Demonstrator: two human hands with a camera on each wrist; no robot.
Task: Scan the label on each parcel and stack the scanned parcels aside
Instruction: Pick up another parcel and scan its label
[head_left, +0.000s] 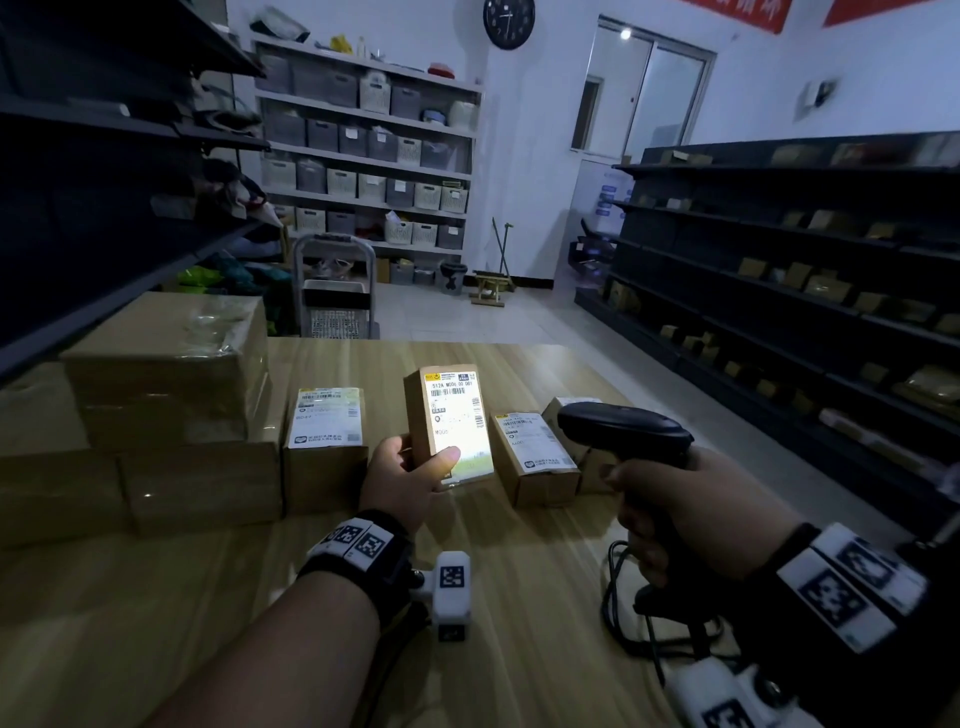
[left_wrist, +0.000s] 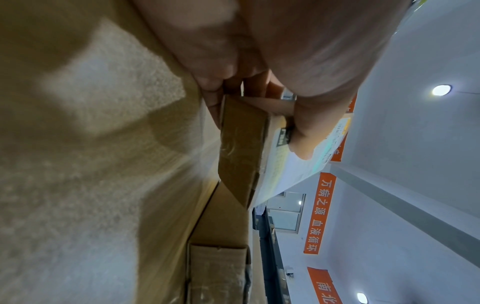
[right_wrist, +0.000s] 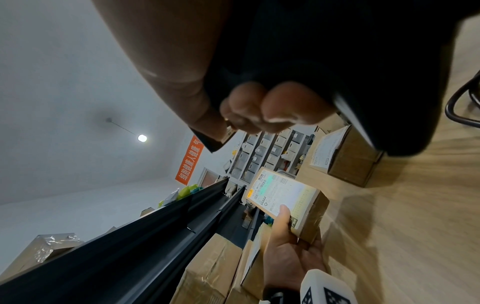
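My left hand (head_left: 410, 480) grips a small brown parcel (head_left: 449, 423) by its lower end, thumb on the white label, and holds it tilted up above the wooden table (head_left: 467, 597). The label is lit bright by the scanner's light. My right hand (head_left: 691, 519) grips a black handheld barcode scanner (head_left: 623, 428) by its handle, with the head pointing left at that parcel. In the left wrist view the thumb (left_wrist: 309, 131) presses on the held parcel (left_wrist: 241, 144). The right wrist view shows the lit parcel (right_wrist: 285, 197) in my left hand (right_wrist: 288, 253).
Three labelled parcels lie on the table: one left (head_left: 324, 441), one right (head_left: 532, 457), one behind the scanner (head_left: 563, 408). Large plain cartons (head_left: 166, 374) are stacked at the left. The scanner's cable (head_left: 618, 597) coils near my right wrist. Dark shelving (head_left: 805, 291) lines the right.
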